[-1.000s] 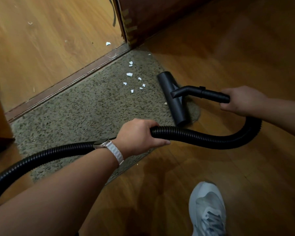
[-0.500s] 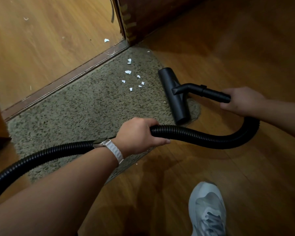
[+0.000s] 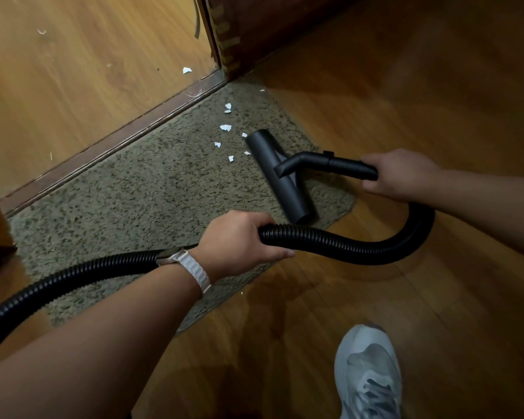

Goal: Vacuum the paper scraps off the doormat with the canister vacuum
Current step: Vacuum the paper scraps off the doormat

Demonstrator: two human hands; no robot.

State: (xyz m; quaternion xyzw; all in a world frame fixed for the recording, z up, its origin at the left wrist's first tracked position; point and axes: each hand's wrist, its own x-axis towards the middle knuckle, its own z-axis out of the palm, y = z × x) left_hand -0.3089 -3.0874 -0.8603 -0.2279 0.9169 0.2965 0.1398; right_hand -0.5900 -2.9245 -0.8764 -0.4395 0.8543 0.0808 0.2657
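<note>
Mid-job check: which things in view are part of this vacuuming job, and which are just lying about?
Part of the job:
- doormat
- paper scraps on the mat
- floor nozzle
- wand, held by right hand
- hose, held by left hand

Just lying about:
- scrap on the floor beyond the threshold strip
- grey shoe
- wooden door edge

The black floor nozzle [image 3: 280, 173] has slid further onto the doormat [image 3: 127, 201], seemingly now touching the nearest paper scraps [image 3: 231, 158].
</note>
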